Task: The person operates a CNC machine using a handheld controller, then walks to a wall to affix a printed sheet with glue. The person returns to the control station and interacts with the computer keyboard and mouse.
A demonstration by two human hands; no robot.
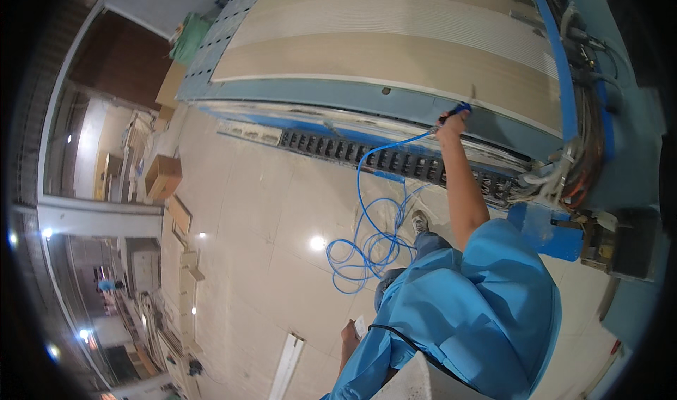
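Note:
My right hand [452, 124] reaches out over the front edge of a machine bed and is closed around a blue air blow gun [462, 108]. Its thin nozzle points over a beige ribbed board [395, 58] lying on the bed. From the gun's lower end a blue air hose [381, 148] runs down to loose coils on the floor. Low at my side, my left hand [350, 334] is closed on a small white piece [361, 326], perhaps folded paper; its fingers are partly hidden.
A black cable chain [395, 162] runs along the machine's front. Bundled cables [564, 171] and a blue box [543, 231] are at the right. A long white strip [288, 365] lies on the tiled floor. Cardboard boxes [163, 177] stand at the left by a glazed partition.

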